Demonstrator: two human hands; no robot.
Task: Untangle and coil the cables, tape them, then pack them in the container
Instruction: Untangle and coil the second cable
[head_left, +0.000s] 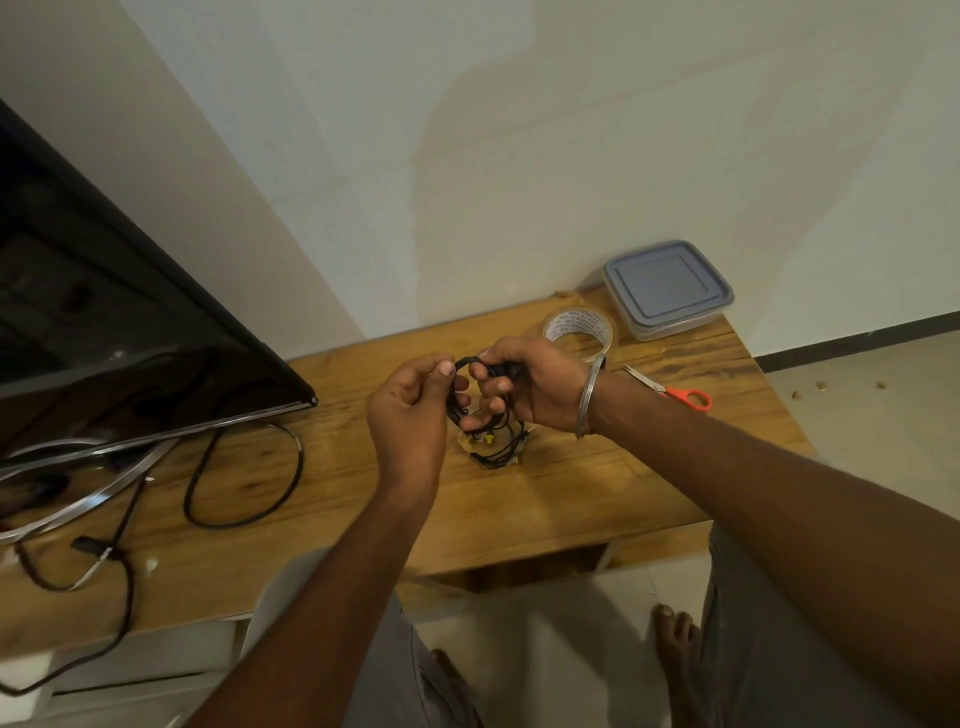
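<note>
Both hands, the left hand (410, 410) and the right hand (530, 387), pinch a thin black tangled cable bundle (485, 415) just above the wooden worktop (363, 493), so coiling looks unfinished. Taping and packing remain: the clear tape roll (579, 332), orange-handled scissors (670, 389) and lidded grey plastic container (667, 288) lie untouched behind.

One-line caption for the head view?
Left hand and right hand grip a cable bundle over the table; tape, scissors and lidded container beyond.

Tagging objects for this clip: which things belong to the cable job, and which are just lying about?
Job: cables, gripped by left hand and right hand; tape; scissors; container, lid on.
Lying about: monitor; cord looped beside it, probably its own.
</note>
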